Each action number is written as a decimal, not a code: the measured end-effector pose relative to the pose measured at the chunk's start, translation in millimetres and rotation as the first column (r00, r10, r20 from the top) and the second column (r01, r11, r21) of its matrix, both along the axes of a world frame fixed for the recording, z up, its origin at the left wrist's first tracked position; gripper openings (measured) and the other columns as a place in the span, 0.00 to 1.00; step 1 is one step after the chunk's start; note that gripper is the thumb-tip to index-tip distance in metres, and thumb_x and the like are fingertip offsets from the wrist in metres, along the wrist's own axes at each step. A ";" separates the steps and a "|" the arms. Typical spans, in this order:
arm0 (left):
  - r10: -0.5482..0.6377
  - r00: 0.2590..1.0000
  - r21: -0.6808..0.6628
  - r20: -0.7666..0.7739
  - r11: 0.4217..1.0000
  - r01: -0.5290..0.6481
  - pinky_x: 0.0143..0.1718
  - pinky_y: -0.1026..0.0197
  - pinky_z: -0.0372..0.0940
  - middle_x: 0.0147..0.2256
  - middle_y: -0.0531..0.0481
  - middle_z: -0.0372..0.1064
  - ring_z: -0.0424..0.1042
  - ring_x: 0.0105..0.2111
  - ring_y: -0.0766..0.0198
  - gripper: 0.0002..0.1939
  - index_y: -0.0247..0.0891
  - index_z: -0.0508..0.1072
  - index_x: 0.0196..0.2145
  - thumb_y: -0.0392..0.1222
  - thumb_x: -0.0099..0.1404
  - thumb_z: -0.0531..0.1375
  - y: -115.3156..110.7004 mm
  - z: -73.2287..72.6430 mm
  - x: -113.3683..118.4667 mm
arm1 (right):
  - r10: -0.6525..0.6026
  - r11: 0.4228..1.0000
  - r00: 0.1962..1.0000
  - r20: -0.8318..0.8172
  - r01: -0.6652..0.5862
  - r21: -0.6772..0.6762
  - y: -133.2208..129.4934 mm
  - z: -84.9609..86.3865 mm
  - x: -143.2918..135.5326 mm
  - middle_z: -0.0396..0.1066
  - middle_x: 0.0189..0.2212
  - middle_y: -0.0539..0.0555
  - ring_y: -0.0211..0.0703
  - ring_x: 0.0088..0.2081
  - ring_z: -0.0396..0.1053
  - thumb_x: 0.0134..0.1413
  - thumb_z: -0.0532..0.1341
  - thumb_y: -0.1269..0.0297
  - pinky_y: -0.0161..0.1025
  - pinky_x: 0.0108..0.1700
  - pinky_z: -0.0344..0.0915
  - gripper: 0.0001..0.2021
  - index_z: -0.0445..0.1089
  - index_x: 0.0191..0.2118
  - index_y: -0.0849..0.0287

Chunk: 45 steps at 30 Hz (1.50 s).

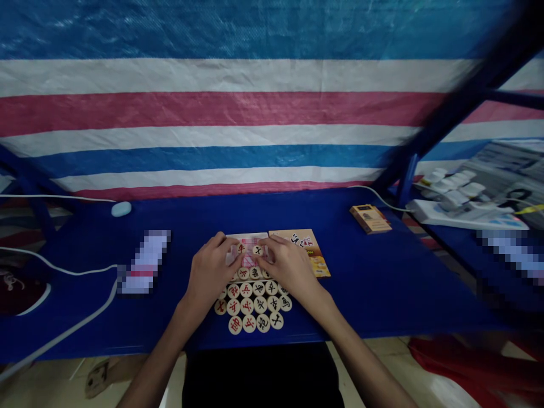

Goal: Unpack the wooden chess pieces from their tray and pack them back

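Red and black characters up close!
Left hand (210, 265) narrowly pinches a red-marked disc (241, 249), right hand (293, 268) a black-marked disc (258, 250); lettered discs (247, 306) sit bodyward.

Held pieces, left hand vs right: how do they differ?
Left piece has a red character; right piece a black one. Left piece's mark is denser; right piece's is simple and cross-like. Left hand holds the first, right hand the second. Both are pale and round.

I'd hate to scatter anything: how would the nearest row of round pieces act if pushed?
The round pieces lie flat, so they would probably slide, not roll. Stood on edge, their circular outline might let them roll. Their crisp disc shape suggests stiffness.
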<state>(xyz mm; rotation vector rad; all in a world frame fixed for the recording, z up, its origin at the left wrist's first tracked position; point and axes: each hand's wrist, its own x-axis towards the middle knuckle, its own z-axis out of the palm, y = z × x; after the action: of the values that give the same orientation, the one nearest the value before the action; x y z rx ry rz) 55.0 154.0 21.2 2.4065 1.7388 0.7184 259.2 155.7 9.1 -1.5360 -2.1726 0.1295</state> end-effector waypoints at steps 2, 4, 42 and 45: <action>-0.050 0.994 0.026 0.095 0.999 0.048 0.37 0.63 0.67 0.43 0.52 0.72 0.73 0.35 0.65 0.11 0.43 0.74 0.48 0.45 0.70 0.61 -8.1 -0.6 -2.1 | 0.012 1.000 0.998 -0.062 -0.011 0.023 -9.0 1.9 0.3 0.76 0.42 0.55 0.46 0.40 0.75 0.63 0.62 0.56 0.40 0.36 0.66 0.13 0.74 0.49 0.54; -0.122 0.964 0.061 0.235 0.992 0.110 0.35 0.64 0.68 0.45 0.51 0.72 0.72 0.33 0.68 0.12 0.43 0.72 0.51 0.43 0.71 0.60 -19.9 -2.4 -4.4 | 0.060 0.996 0.984 -0.169 -0.048 0.071 -21.4 2.6 1.3 0.75 0.45 0.55 0.45 0.44 0.75 0.65 0.61 0.56 0.40 0.40 0.69 0.13 0.73 0.50 0.55; -0.265 0.829 0.171 0.492 0.963 0.207 0.33 0.65 0.72 0.41 0.49 0.76 0.76 0.36 0.66 0.14 0.42 0.76 0.49 0.36 0.64 0.66 -78.4 -18.3 -10.5 | 0.303 0.951 0.802 -0.514 -0.220 0.218 -80.0 -14.9 2.2 0.77 0.42 0.53 0.41 0.42 0.76 0.56 0.71 0.66 0.39 0.43 0.75 0.20 0.72 0.54 0.52; -0.257 0.829 0.145 0.497 0.966 0.212 0.31 0.66 0.71 0.40 0.49 0.75 0.75 0.33 0.67 0.13 0.42 0.76 0.48 0.37 0.64 0.66 -76.4 -17.8 -10.7 | 0.305 0.950 0.802 -0.513 -0.215 0.229 -79.2 -14.7 1.8 0.77 0.42 0.52 0.40 0.41 0.76 0.56 0.71 0.65 0.38 0.42 0.75 0.20 0.72 0.54 0.52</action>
<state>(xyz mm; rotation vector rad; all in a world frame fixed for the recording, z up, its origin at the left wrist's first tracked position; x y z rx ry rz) 44.3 77.6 3.5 2.1414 1.1969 1.2710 261.0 76.5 -5.5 -0.9463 -1.8575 0.4193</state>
